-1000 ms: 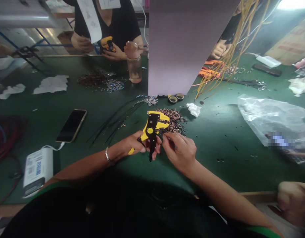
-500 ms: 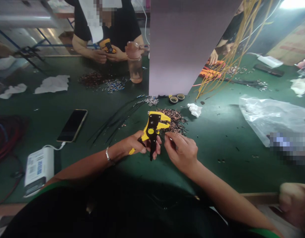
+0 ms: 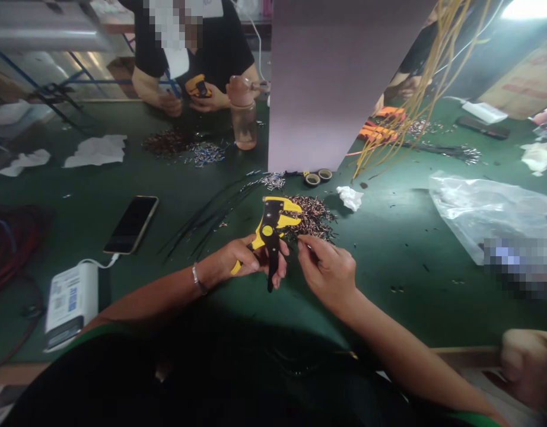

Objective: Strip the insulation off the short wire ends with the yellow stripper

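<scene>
My left hand [image 3: 243, 257] is closed around the handles of a yellow and black wire stripper [image 3: 270, 220]. The tool's jaws point right, with a gap between them, over a pile of short dark wire pieces with coppery ends [image 3: 318, 214]. Just below the jaws, my right hand [image 3: 330, 270] pinches with thumb and forefinger; whatever is between the fingertips is too small to make out. Long thin black wires [image 3: 206, 210] lie left of the stripper, running toward a small heap of silvery terminals [image 3: 273, 180].
A phone [image 3: 132, 224] is cabled to a white power bank [image 3: 73, 302] on the left. A grey-mauve panel [image 3: 327, 83] stands ahead, near a bottle [image 3: 244, 124] and tape rolls [image 3: 312, 179]. A plastic bag [image 3: 469, 207] lies right. Co-workers sit across the table; one holds a yellow tool [image 3: 199, 86].
The wire stripper has shifted slightly left, and its jaws look wider apart. My right hand keeps its pinch, nearly in place. The co-worker opposite has moved their hands apart.
</scene>
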A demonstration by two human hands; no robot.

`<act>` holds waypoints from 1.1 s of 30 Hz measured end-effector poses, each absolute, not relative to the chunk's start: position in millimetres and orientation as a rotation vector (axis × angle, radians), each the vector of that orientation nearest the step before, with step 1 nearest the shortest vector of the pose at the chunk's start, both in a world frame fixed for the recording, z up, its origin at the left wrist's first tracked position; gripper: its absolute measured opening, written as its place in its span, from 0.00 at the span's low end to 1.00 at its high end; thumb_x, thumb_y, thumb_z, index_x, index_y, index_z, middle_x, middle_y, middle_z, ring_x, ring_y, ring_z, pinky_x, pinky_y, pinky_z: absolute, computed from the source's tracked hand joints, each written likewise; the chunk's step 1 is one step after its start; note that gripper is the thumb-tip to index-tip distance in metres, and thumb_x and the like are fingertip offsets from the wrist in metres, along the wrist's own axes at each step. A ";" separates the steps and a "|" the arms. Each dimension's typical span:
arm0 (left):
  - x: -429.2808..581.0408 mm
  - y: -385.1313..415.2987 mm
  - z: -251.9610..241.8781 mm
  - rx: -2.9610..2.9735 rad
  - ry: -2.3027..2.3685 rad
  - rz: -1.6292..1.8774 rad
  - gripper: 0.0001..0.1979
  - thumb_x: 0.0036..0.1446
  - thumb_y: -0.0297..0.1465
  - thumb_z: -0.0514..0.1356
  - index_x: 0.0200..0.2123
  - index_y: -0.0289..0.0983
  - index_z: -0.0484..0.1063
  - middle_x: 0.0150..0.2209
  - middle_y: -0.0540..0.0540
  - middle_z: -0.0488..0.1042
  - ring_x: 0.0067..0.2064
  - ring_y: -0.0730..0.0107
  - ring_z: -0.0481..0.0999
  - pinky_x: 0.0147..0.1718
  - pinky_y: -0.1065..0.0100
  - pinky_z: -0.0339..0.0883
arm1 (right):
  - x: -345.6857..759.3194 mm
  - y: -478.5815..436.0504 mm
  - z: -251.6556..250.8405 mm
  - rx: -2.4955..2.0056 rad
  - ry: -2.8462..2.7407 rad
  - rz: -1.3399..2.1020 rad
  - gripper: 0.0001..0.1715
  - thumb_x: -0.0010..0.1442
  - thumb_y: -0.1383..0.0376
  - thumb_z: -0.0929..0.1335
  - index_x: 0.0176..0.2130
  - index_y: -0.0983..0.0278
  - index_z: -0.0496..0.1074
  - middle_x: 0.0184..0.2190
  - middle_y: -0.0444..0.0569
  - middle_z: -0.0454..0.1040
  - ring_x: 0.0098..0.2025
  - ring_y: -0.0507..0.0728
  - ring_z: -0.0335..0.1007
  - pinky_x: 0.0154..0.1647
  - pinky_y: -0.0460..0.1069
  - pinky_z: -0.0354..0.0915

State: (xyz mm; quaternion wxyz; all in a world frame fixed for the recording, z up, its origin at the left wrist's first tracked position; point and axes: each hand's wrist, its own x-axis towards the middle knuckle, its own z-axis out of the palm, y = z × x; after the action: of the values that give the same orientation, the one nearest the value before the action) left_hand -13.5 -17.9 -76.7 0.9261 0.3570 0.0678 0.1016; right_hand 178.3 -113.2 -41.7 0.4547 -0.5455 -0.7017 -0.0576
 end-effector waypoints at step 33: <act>-13.3 -20.4 -65.0 1.085 0.317 0.278 0.35 0.34 0.24 0.60 0.52 0.35 0.71 0.40 0.43 0.77 0.41 0.57 0.74 0.44 0.58 0.64 | 181.3 -109.3 -51.3 -1.462 -1.709 0.090 0.12 0.66 0.70 0.62 0.42 0.65 0.75 0.30 0.50 0.82 0.28 0.54 0.79 0.30 0.47 0.71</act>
State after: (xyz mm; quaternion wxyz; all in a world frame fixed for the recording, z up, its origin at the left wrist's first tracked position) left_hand -13.3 -20.4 -65.0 0.8354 0.5123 0.1498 0.1314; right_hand 181.3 -109.3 -51.3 0.4308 -0.5861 -0.6853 0.0362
